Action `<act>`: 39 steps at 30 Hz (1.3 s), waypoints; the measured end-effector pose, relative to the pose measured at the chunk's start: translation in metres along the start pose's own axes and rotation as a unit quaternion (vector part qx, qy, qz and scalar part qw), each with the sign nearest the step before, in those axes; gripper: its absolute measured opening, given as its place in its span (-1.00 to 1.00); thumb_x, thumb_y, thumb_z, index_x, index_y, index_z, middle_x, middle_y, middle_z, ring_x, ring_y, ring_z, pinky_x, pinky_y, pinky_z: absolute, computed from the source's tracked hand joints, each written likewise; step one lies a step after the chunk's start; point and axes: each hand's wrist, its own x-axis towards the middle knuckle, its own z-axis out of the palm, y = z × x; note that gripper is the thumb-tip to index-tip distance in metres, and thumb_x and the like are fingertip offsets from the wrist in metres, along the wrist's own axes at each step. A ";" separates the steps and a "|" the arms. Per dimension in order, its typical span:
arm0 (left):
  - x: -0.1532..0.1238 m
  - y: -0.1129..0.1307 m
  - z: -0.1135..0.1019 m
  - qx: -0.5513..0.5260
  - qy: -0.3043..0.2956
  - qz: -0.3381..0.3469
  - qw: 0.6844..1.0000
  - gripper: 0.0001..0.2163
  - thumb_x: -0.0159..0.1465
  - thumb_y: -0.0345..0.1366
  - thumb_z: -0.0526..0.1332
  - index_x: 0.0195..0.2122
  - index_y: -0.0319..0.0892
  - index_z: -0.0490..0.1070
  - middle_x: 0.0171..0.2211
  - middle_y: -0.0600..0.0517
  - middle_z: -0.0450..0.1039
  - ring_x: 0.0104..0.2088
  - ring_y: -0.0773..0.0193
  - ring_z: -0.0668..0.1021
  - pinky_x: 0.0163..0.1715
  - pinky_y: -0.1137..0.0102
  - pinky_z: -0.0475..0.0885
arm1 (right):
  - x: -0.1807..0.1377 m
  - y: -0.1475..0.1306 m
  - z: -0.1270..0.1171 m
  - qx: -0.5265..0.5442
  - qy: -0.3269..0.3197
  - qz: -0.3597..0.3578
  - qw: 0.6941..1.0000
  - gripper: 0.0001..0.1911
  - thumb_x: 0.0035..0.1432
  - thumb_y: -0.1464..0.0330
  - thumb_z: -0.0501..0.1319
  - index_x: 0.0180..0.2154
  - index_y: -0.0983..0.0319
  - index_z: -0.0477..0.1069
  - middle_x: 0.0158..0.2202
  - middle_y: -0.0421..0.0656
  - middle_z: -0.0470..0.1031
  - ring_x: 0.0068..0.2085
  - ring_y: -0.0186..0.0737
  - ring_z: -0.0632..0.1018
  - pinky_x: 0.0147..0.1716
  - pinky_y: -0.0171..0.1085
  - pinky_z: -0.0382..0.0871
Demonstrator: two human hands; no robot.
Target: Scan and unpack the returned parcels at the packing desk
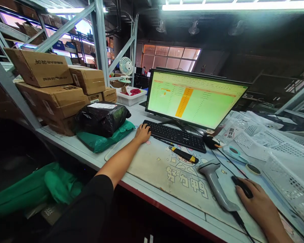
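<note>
My left hand (142, 133) rests on the left end of a black keyboard (177, 136), its fingers spread over the keys. Under my right hand (259, 202) is a black computer mouse (242, 186), with the fingers curved over it. Left of the mouse, a grey barcode scanner (215, 185) lies on the pale printed desk mat (152, 172). A black and yellow utility knife (183, 155) and a dark pen (164, 141) lie just below the keyboard. Behind them, the monitor (192, 99) shows a spreadsheet with an orange column.
Left of the mat, a black plastic parcel (103, 118) sits on a green one (103, 138), beside stacked cardboard boxes (58, 98). White plastic baskets (288, 179) line the right side. Tape rolls (253, 169) lie near the mouse cable. A fan (126, 65) stands behind.
</note>
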 end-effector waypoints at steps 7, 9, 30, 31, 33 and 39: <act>-0.001 0.001 -0.002 0.002 -0.006 0.000 1.000 -0.58 0.48 -0.23 0.08 0.32 -0.16 0.39 0.46 -0.14 0.20 0.46 -0.13 0.18 0.42 -0.01 0.23 | -0.001 -0.001 -0.002 0.000 0.004 0.003 1.000 -0.28 0.10 -0.15 0.00 0.05 0.12 0.53 0.12 0.03 0.54 0.13 0.21 0.59 0.20 0.12 0.46; -0.001 0.002 -0.002 0.003 -0.006 -0.001 1.000 -0.58 0.48 -0.23 0.08 0.32 -0.17 0.39 0.46 -0.14 0.20 0.46 -0.12 0.19 0.42 0.00 0.23 | -0.001 -0.001 -0.002 -0.002 0.005 0.000 1.000 -0.29 0.11 -0.15 0.00 0.05 0.12 0.53 0.12 0.03 0.54 0.13 0.21 0.60 0.20 0.12 0.46; 0.000 0.000 0.000 0.002 -0.006 0.001 1.000 -0.57 0.48 -0.22 0.09 0.34 -0.16 0.37 0.46 -0.14 0.19 0.46 -0.12 0.18 0.42 -0.01 0.22 | 0.001 -0.012 -0.010 -0.009 -0.027 0.032 0.999 -0.29 0.12 -0.12 -0.01 0.06 0.13 0.57 0.18 0.05 0.52 0.12 0.23 0.61 0.08 0.10 0.54; 0.000 0.000 -0.001 0.002 -0.006 0.002 1.000 -0.57 0.49 -0.21 0.09 0.34 -0.16 0.37 0.46 -0.14 0.19 0.46 -0.12 0.18 0.42 0.00 0.22 | 0.001 -0.013 -0.010 -0.007 -0.028 0.032 0.999 -0.29 0.12 -0.12 -0.01 0.05 0.13 0.57 0.18 0.06 0.52 0.12 0.24 0.61 0.09 0.11 0.54; -0.001 0.001 -0.001 0.005 -0.004 0.001 1.000 -0.57 0.49 -0.22 0.10 0.33 -0.16 0.38 0.46 -0.13 0.20 0.46 -0.12 0.19 0.42 0.01 0.22 | 0.002 -0.011 -0.009 0.004 -0.017 0.021 1.000 -0.31 0.11 -0.11 0.00 0.03 0.14 0.58 0.15 0.07 0.54 0.12 0.26 0.61 0.15 0.13 0.51; -0.001 0.003 -0.001 0.012 0.006 0.001 1.000 -0.59 0.48 -0.24 0.12 0.32 -0.15 0.40 0.44 -0.13 0.24 0.44 -0.12 0.23 0.40 0.02 0.26 | 0.004 0.002 -0.002 0.016 0.023 0.011 1.000 -0.39 0.10 -0.10 0.04 -0.05 0.09 0.57 0.07 0.07 0.59 0.02 0.30 0.65 0.13 0.19 0.52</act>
